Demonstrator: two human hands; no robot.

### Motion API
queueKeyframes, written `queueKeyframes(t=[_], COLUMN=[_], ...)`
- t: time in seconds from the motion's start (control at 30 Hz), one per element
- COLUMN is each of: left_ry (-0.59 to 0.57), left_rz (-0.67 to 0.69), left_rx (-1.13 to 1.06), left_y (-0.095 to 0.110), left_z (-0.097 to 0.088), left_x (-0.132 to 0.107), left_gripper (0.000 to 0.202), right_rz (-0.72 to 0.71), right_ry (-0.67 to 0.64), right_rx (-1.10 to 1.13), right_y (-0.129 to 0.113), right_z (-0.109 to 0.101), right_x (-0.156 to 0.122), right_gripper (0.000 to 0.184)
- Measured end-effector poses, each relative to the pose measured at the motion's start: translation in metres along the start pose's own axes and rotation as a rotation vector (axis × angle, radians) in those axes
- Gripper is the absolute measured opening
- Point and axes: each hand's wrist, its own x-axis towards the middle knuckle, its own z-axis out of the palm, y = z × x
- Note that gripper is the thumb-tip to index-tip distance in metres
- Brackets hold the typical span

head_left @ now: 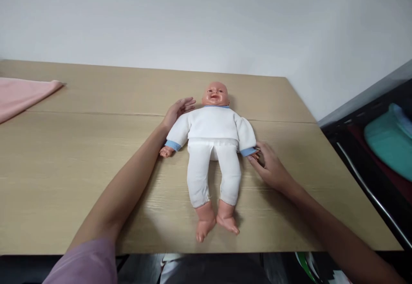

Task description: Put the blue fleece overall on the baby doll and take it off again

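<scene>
Doll (pixel 213 123) lies face-up on table (pixel 80 164). Left hand (pixel 178 110) spread, empty, beside doll's shoulder; right hand (pixel 271 167) part-curled at doll's cuff (pixel 247 152), can't tell if gripping. Light fingertips should keep doll's arm from twisting.

Light is diffuse and moderately bright, direction unclear; faint sheen on the doll (pixel 215 87)'s head. Soft shadows on the bench (pixel 64 168) beside both forearms (pixel 322 219), murky below its front edge. Wide-angle stretch toward the edges, teal item (pixel 386 140) at right looks soft.
</scene>
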Motion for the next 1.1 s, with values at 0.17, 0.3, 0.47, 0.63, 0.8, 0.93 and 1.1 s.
queueKeyframes(t=[0.17, 0.3, 0.47, 0.63, 0.8, 0.93, 1.1], left_ry=[0.113, 0.229, 0.384, 0.293, -0.477, -0.500, -0.323], left_rz=[0.077, 0.097, 0.085, 0.693, 1.249, 0.932, 0.495], left_rx=[0.062, 0.338, 0.597, 0.867, 0.864, 1.005, 1.182], left_y=[0.003, 0.011, 0.035, 0.014, -0.081, -0.137, -0.160], left_z=[0.001, -0.003, 0.008, 0.073, 0.104, 0.079, 0.033], left_x=[-0.036, -0.076, -0.161, -0.309, -0.410, -0.432, -0.435], left_gripper=[0.052, 0.043, 0.031, 0.023, 0.015, 0.019, 0.022], right_rz=[-0.018, -0.006, 0.001, -0.056, -0.088, 0.278, 0.657], right_ry=[0.072, 0.100, 0.120, 0.198, 0.342, 0.241, 0.099], right_rx=[-0.159, -0.278, -0.360, -0.188, -0.092, 0.059, 0.129], right_y=[0.011, 0.005, -0.044, -0.091, -0.055, -0.010, 0.022], right_z=[0.010, 0.012, 0.017, 0.030, 0.057, 0.087, 0.117], right_x=[-0.005, -0.048, -0.165, -0.269, -0.312, -0.309, -0.291], right_gripper=[0.052, 0.070, 0.071, 0.067, 0.037, 0.037, 0.069])
